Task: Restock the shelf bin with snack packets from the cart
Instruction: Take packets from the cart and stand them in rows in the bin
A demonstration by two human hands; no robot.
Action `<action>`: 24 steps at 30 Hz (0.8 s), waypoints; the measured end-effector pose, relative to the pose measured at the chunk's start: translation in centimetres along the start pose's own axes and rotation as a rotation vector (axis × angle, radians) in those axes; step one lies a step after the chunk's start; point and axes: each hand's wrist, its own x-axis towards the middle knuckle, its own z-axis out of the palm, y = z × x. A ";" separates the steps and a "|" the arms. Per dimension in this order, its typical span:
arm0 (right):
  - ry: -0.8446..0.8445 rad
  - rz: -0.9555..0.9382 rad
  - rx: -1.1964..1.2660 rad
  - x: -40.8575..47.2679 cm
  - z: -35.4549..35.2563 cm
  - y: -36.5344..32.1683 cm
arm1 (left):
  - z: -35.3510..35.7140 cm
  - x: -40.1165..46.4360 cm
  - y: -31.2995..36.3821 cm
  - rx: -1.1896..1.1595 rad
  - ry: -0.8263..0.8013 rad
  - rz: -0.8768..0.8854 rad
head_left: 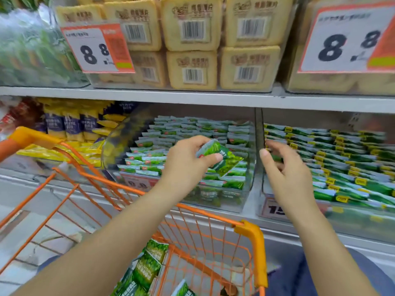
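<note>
An orange wire shopping cart (205,229) holds more green packets (149,265). Above it, the left hand (183,161) pinches a green foil snack packet (222,160) over the clear plastic shelf bin (245,195), apparently mid-placement. The right hand (286,171) hovers beside, fingers relaxed, holding nothing. Next: lower the packet into a row.

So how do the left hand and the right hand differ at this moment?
The left hand pinches a green snack packet over the clear shelf bin; the right hand holds nothing. The left hand's fingers curl round the packet, while the right hand's are loosely spread beside the bin's divider. Both are raised above the orange cart.
</note>
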 end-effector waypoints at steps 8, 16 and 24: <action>-0.012 -0.030 0.066 -0.1 0.2 0.3 | 2.9 2.4 -0.3 0.516 -0.353 0.007; -0.015 -0.013 0.063 -0.3 0.0 0.3 | 3.1 4.5 0.0 0.608 -0.632 0.107; -0.017 0.003 0.061 -0.3 0.0 0.0 | 4.3 4.9 -0.7 0.701 -0.696 0.209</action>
